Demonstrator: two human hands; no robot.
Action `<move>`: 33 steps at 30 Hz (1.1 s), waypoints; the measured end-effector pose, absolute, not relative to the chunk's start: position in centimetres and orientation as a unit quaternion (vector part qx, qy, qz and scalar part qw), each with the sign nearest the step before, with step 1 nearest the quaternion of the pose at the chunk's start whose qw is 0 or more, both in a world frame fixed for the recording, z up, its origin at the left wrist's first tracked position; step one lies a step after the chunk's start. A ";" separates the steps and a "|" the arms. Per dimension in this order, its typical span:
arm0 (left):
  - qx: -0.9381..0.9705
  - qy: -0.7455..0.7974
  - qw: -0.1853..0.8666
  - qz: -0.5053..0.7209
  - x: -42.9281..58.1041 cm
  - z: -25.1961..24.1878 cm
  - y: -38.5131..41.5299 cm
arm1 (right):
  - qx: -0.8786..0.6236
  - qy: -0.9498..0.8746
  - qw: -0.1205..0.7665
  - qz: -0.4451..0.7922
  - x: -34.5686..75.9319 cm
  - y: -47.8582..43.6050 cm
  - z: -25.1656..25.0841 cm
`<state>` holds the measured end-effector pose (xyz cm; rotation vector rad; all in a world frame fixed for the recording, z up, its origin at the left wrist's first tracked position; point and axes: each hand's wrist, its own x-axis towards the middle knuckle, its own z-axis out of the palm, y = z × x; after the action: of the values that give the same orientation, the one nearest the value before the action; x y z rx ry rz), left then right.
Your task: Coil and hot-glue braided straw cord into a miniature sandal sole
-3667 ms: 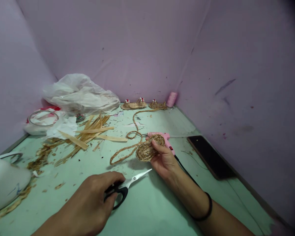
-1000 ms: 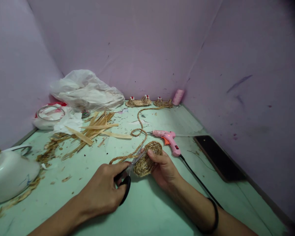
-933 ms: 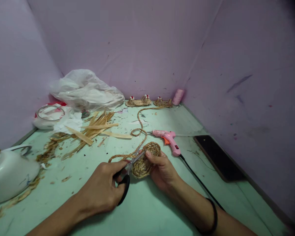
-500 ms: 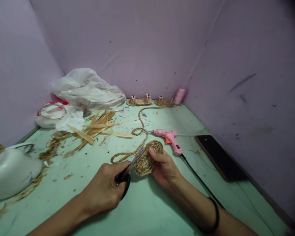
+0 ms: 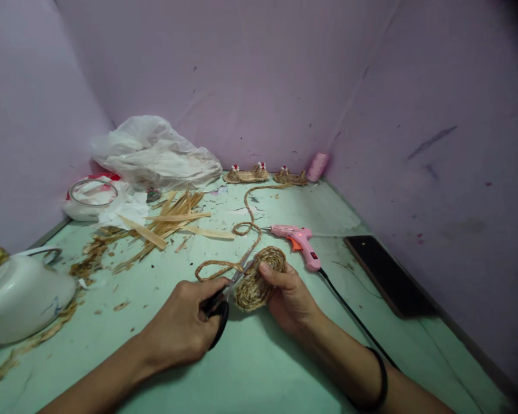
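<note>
My left hand (image 5: 183, 319) is closed round the black handles of a pair of scissors (image 5: 237, 279). The blades point up and right, against the left edge of a coiled woven sole (image 5: 261, 282) shaped like a small slipper. My right hand (image 5: 287, 290) grips that sole from its right side, thumb on top. A braided straw cord (image 5: 216, 267) loops on the table left of the blades and winds back toward the wall. Whether the cord lies between the blades, I cannot tell.
A pink glue gun (image 5: 300, 238) lies beyond my right hand, its black cable (image 5: 349, 310) running past my forearm. Right of it is a dark phone (image 5: 388, 276). Straw strips (image 5: 168, 224), a plastic bag (image 5: 155, 152), small woven slippers (image 5: 247, 175) and a pink thread spool (image 5: 317, 167) lie farther back.
Both hands keep their grips and stay almost in place. The scissor blades have shifted very slightly along the sole's edge; the whole view has moved a little.
</note>
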<state>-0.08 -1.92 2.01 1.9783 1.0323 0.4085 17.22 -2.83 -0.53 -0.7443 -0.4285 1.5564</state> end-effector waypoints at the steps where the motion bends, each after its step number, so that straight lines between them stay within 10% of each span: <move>1: 0.790 0.409 0.425 0.167 -0.1 1.9 -1.9 | -0.324 -0.184 0.631 0.680 17.3 -2.8 -0.5; 33: 0.750 0.458 0.414 0.236 -1.0 1.7 -0.8 | -0.342 -0.171 0.625 0.680 17.7 -2.6 -0.4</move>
<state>-0.99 -0.83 1.71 1.8847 1.1518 0.5934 17.73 -2.58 -0.38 -0.7853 -0.3919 1.5607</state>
